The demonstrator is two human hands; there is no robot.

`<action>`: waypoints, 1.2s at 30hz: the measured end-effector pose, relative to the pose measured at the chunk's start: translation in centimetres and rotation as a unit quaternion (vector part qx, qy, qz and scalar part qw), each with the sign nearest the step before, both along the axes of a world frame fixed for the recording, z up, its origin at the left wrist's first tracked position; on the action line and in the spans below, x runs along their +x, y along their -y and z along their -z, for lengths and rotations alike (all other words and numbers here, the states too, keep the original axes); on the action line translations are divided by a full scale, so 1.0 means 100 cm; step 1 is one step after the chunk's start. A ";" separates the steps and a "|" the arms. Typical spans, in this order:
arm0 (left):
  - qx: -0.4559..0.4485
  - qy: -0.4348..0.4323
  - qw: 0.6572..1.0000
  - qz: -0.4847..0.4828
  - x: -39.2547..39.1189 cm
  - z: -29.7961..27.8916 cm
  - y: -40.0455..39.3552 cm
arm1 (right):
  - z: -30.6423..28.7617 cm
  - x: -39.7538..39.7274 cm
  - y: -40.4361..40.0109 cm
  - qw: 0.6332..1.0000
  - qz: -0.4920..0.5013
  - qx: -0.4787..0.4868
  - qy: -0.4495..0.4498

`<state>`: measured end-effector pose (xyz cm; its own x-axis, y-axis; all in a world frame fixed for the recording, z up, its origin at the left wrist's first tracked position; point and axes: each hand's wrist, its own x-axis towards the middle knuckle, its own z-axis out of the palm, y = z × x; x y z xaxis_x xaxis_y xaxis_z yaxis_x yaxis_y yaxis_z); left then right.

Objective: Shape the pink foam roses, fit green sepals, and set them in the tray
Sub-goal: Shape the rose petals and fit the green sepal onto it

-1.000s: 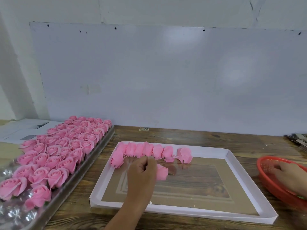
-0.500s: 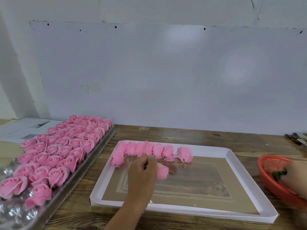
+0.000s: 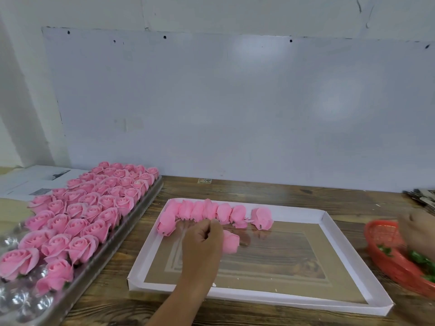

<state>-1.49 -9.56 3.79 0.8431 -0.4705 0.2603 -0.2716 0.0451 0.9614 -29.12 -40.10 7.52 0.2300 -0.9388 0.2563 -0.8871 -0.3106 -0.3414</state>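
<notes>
My left hand (image 3: 202, 241) grips a pink foam rose (image 3: 230, 241) lying on its side in the shallow white-rimmed tray (image 3: 329, 222). A row of several unshaped pink roses (image 3: 211, 211) lies along that tray's far edge. My right hand (image 3: 417, 231) is blurred at the right edge, over the red basket (image 3: 386, 262) that holds green sepals (image 3: 421, 260); its fingers cannot be made out. At the left stands a clear plastic tray (image 3: 122, 234) filled with several finished roses (image 3: 84, 208).
The wooden table (image 3: 270, 191) runs back to a white wall board. Papers (image 3: 30, 182) lie at the far left. Dark tools (image 3: 421, 196) lie at the far right edge.
My right hand has lifted from inside the red basket toward its upper right rim, and green sepals now show. My left hand stays on the rose.
</notes>
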 end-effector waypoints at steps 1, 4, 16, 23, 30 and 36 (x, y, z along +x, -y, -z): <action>0.003 -0.016 1.000 0.002 -0.001 0.000 0.000 | -0.008 0.011 -0.012 0.999 -0.014 -0.008 0.041; -0.006 -0.082 0.996 0.013 -0.002 -0.003 0.000 | -0.025 0.046 -0.066 0.984 -0.079 -0.049 0.149; -0.022 -0.254 0.965 0.059 0.001 -0.013 -0.008 | 0.002 0.152 -0.216 0.768 -0.359 0.220 0.483; -0.029 -0.271 0.960 0.055 -0.004 -0.014 -0.006 | 0.036 0.166 -0.229 0.762 -0.360 0.213 0.495; -0.044 -0.317 0.945 0.071 -0.011 -0.013 -0.001 | 0.046 0.169 -0.240 0.771 -0.397 0.159 0.472; -0.027 -0.319 0.943 0.088 -0.010 -0.011 -0.002 | 0.052 0.166 -0.240 0.747 -0.413 0.189 0.485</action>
